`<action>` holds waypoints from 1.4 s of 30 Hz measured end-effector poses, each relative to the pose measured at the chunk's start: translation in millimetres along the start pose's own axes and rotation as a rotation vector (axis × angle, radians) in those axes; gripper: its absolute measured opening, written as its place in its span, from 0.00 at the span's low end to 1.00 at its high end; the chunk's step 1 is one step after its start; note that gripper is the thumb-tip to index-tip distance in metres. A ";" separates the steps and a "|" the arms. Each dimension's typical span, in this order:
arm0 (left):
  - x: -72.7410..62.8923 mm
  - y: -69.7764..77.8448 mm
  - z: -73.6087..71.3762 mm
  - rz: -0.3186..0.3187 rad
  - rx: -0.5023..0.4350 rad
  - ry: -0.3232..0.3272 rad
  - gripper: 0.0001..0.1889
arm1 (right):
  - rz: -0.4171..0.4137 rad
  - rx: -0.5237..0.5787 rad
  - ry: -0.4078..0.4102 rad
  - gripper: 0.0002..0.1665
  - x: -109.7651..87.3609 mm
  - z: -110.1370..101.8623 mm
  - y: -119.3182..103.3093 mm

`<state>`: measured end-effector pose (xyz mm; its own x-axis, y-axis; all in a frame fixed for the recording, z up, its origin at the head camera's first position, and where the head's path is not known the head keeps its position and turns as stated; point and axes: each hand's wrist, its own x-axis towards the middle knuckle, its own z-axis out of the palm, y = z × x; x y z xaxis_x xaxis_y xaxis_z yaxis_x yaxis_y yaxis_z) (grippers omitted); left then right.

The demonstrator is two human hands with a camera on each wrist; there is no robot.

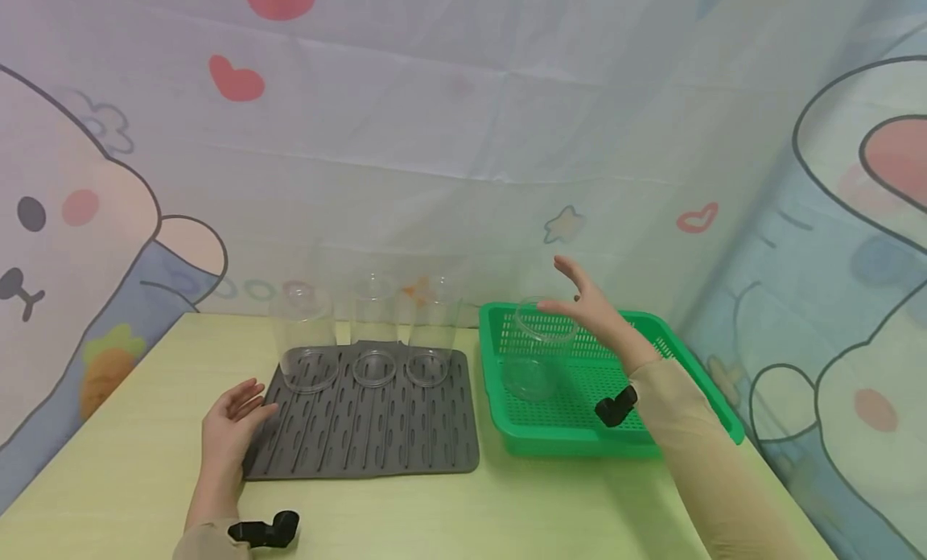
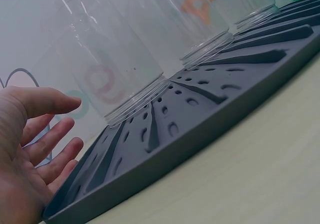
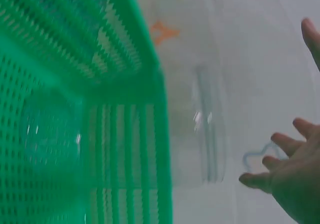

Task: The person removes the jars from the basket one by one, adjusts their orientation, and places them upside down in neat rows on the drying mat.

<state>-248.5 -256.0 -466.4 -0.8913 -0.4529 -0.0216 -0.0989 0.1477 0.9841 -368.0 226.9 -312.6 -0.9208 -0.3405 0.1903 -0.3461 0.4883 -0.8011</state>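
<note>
My left hand is beside the left edge of a dark grey ridged mat, fingers loosely bent and holding nothing. Three clear plastic jars stand mouth down along the back of the mat: a wider left jar, a narrower middle jar and a right jar. In the left wrist view the wide jar's threaded rim rests on the mat. Above a green basket, my right hand is spread near the rim of another clear jar, which stands mouth up inside; the right wrist view shows the fingers apart from it.
The basket stands just right of the mat, with perforated walls. A pale yellow tabletop lies under everything. Behind it hangs a cloth backdrop printed with cartoon animals and hearts. Each wrist carries a small black device.
</note>
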 end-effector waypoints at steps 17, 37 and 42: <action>-2.7 2.2 2.7 -0.002 -0.010 -0.008 0.33 | 0.095 0.092 -0.308 0.72 6.3 -22.3 77.1; -2.8 1.3 7.1 -0.018 -0.006 -0.013 0.33 | 0.100 0.214 -0.464 0.63 3.4 -6.8 98.4; -3.0 1.2 6.8 -0.013 -0.014 -0.009 0.33 | 0.084 0.251 -0.443 0.61 2.6 -2.4 98.3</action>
<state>-249.0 -248.6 -466.4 -0.8941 -0.4465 -0.0363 -0.1048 0.1298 0.9860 -404.8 275.9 -389.5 -0.7601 -0.6427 -0.0961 -0.1700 0.3394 -0.9252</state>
